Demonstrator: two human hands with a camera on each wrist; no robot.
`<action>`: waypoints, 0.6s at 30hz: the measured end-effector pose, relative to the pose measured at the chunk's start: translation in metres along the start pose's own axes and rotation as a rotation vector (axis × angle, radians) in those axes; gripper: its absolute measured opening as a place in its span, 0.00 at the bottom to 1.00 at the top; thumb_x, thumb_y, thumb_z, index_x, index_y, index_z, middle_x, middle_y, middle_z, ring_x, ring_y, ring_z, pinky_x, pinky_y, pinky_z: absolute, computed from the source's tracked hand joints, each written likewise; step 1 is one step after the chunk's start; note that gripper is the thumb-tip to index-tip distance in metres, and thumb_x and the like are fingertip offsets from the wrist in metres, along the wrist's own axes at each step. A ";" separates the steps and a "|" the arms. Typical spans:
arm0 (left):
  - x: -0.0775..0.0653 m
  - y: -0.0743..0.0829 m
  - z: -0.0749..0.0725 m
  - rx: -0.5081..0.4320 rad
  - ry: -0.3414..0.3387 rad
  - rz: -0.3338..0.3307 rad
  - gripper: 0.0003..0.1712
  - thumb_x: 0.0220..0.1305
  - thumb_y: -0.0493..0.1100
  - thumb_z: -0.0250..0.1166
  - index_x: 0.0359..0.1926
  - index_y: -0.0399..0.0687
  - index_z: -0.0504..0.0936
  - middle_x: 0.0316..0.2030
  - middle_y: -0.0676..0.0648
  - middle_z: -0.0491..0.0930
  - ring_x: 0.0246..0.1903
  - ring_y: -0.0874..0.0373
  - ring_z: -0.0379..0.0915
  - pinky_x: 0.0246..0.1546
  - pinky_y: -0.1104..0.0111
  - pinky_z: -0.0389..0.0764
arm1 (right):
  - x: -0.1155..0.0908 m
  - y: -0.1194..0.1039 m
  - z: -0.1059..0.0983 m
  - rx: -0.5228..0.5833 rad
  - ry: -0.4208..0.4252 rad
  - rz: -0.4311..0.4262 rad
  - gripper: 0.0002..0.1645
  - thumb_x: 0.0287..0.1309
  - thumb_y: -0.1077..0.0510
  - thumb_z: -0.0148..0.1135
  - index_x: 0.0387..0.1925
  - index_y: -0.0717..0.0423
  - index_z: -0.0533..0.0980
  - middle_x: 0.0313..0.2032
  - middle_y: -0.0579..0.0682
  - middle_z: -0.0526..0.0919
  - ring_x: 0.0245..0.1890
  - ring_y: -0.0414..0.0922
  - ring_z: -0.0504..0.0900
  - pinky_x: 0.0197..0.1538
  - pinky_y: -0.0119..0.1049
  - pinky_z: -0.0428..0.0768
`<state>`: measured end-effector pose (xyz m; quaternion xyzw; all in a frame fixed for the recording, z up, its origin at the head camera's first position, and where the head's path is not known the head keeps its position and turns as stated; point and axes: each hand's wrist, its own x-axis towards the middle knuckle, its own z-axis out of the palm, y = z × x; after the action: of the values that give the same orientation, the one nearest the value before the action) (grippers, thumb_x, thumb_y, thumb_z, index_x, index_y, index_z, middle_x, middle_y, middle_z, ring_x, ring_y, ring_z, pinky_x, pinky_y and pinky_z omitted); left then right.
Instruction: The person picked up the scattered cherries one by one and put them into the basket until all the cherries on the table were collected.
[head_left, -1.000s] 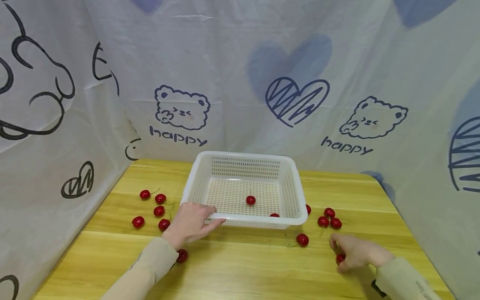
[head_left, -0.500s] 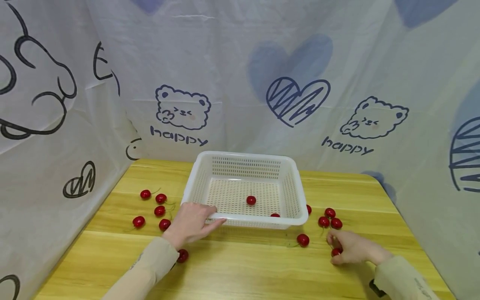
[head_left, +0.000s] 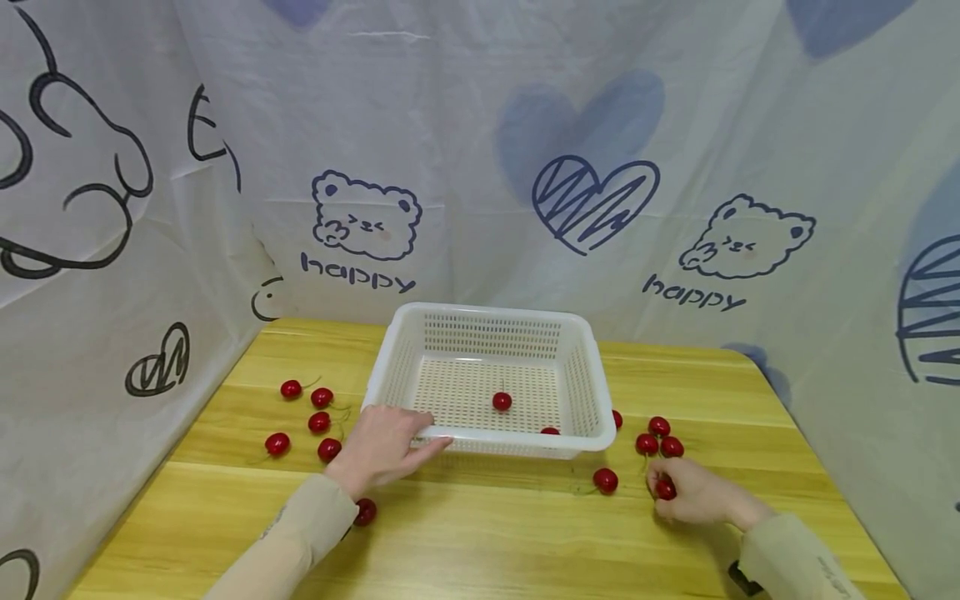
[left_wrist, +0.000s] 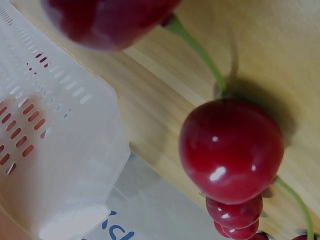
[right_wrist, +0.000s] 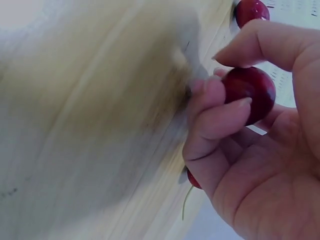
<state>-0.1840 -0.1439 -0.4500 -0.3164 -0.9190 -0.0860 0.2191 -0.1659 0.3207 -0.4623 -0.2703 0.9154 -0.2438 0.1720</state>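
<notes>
You have one cherry (right_wrist: 257,92) pinched between the thumb and curled fingers of your right hand (head_left: 705,493). Three cherries (head_left: 647,444) cluster just beyond that hand; a lone cherry (head_left: 605,481) lies to its left. Your left hand (head_left: 384,446) grips the near rim of the white basket (head_left: 517,437).

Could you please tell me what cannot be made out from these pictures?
Head: nearer basket cherry, mostly hidden by the rim of the white basket.
Head: sleeve-side cherry, partly covered by the left sleeve.
Left wrist: upper cherry, cut off by the top edge.
Right wrist: held cherry, partly covered by the right hand.
</notes>
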 end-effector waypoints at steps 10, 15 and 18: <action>0.000 0.000 0.000 0.005 0.004 0.004 0.24 0.63 0.68 0.52 0.33 0.58 0.83 0.26 0.56 0.84 0.14 0.68 0.62 0.13 0.74 0.64 | 0.004 -0.001 -0.004 -0.001 0.127 -0.052 0.07 0.50 0.65 0.62 0.30 0.54 0.73 0.23 0.42 0.74 0.19 0.33 0.68 0.23 0.30 0.71; 0.000 0.000 0.000 0.008 -0.007 0.003 0.24 0.63 0.68 0.52 0.33 0.57 0.83 0.26 0.56 0.84 0.14 0.67 0.63 0.13 0.74 0.64 | 0.007 -0.005 -0.009 0.023 0.179 -0.026 0.06 0.53 0.64 0.62 0.31 0.56 0.73 0.21 0.43 0.71 0.17 0.32 0.65 0.21 0.29 0.68; 0.000 0.000 0.000 0.011 -0.005 0.002 0.24 0.63 0.68 0.53 0.33 0.57 0.83 0.27 0.55 0.85 0.14 0.67 0.63 0.13 0.74 0.64 | 0.009 -0.010 -0.015 0.068 0.198 -0.030 0.05 0.54 0.65 0.62 0.31 0.58 0.72 0.22 0.45 0.71 0.17 0.33 0.66 0.20 0.29 0.69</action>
<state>-0.1844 -0.1440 -0.4497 -0.3165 -0.9196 -0.0798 0.2185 -0.1754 0.3135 -0.4464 -0.2525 0.9150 -0.3027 0.0861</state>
